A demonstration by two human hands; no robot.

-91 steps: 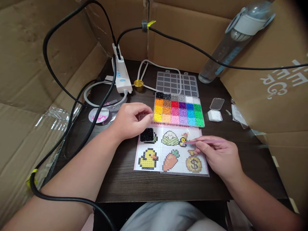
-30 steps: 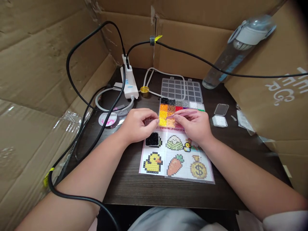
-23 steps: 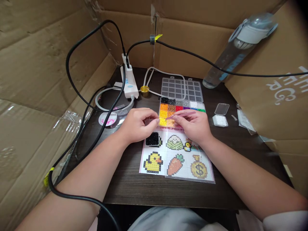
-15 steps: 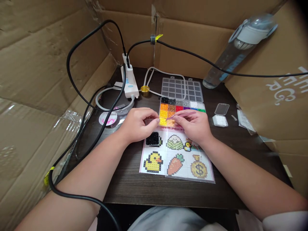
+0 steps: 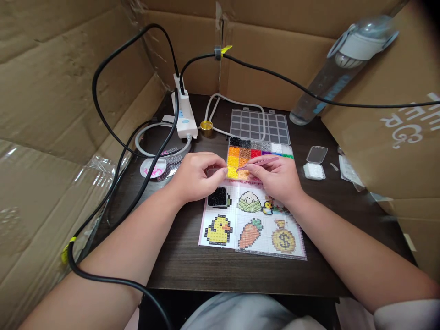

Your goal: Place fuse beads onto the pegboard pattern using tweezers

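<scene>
My right hand (image 5: pixel 278 178) pinches pink tweezers (image 5: pixel 266 161), their tips down at the yellow and light-orange front compartments of a divided bead box (image 5: pixel 228 153). Whether a bead is between the tips is too small to tell. My left hand (image 5: pixel 199 178) has its thumb and fingertips closed at the box's left front edge. Just below it stands a small clear container of black beads (image 5: pixel 217 197) on the printed pattern sheet (image 5: pixel 236 224). The sheet shows a yellow duck (image 5: pixel 219 230), a carrot (image 5: pixel 250 233) and a money bag (image 5: pixel 283 237). A clear pegboard (image 5: pixel 271 255) covers its right part.
The box's clear lid (image 5: pixel 260 128) lies folded back. Behind are a gold cup (image 5: pixel 206 129) and a white power strip (image 5: pixel 185 114); black cables (image 5: pixel 151 183) loop over my left arm. A water bottle (image 5: pixel 338 73), a small white container (image 5: pixel 314 171) and pink beads (image 5: pixel 153 169) lie around.
The view has shifted slightly. Both hands, the tweezers and the bead box keep nearly the same places relative to each other.
</scene>
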